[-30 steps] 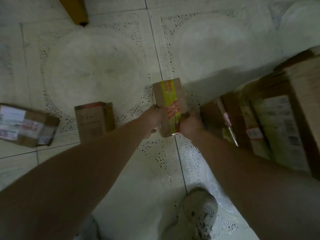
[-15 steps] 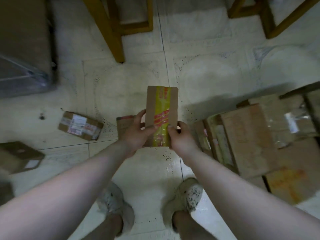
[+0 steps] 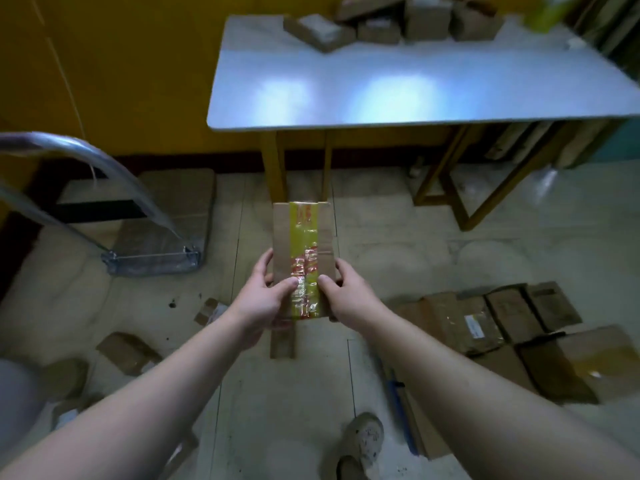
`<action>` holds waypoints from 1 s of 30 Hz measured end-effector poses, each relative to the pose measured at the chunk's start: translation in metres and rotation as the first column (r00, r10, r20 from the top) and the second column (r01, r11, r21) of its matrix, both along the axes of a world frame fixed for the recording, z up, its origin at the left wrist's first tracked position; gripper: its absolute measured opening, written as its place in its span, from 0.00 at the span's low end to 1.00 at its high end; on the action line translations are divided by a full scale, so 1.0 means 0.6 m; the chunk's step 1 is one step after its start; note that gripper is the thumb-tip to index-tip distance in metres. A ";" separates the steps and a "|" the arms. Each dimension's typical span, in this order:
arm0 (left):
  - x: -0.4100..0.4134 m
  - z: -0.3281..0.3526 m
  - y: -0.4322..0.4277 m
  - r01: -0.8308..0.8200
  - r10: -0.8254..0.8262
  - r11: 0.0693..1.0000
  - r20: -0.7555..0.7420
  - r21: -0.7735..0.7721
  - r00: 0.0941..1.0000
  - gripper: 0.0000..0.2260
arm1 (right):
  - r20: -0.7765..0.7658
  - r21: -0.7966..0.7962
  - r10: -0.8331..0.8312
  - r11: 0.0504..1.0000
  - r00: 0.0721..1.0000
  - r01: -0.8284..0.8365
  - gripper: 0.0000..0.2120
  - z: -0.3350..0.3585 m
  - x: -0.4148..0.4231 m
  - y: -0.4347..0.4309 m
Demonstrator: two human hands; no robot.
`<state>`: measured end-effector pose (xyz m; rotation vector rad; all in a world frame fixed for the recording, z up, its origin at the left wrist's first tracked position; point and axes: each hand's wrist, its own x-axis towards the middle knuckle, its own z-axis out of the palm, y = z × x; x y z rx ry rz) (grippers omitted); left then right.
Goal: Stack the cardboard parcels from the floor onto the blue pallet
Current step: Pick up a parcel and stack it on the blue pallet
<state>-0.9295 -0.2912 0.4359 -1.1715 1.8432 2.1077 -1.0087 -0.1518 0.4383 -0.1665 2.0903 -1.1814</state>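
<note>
A narrow cardboard parcel with a strip of yellow and red tape is held up in the air in front of me. My left hand grips its lower left edge, thumb on the taped face. My right hand grips its lower right edge the same way. Several cardboard parcels lie packed side by side at the right, and a thin blue edge of the pallet shows under their near left side. More parcels lie loose on the floor at the lower left.
A white table on yellow wooden legs stands ahead with several boxes at its far edge. A hand cart with a metal handle stands at the left by a yellow wall. A small box lies under my hands. My shoe is below.
The parcel has come up off the floor in both hands. My view has tilted up from the floor tiles, so the table, wall and cart have come into sight.
</note>
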 end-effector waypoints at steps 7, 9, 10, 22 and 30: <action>0.091 0.183 0.014 0.130 -0.154 0.980 -0.158 -0.149 0.975 0.34 | -0.145 -0.066 -0.050 0.997 0.988 0.041 0.24 0.178 0.103 0.030; 0.108 0.230 0.022 0.155 -0.188 0.973 -0.198 -0.171 0.962 0.33 | -0.183 -0.096 -0.082 0.993 0.980 0.066 0.24 0.222 0.125 0.044; 0.114 0.252 0.027 0.167 -0.206 0.969 -0.219 -0.184 0.954 0.33 | -0.207 -0.110 -0.103 0.991 0.973 0.081 0.23 0.242 0.134 0.051; 0.141 0.409 0.219 0.238 -0.336 0.922 -0.325 -0.306 0.884 0.32 | -0.361 -0.203 -0.178 0.973 0.915 0.109 0.12 0.392 0.181 0.261; 0.082 0.408 0.526 0.352 -0.429 0.891 -0.280 -0.287 0.859 0.17 | -0.398 -0.160 -0.243 0.968 0.884 0.194 0.14 0.410 0.164 0.585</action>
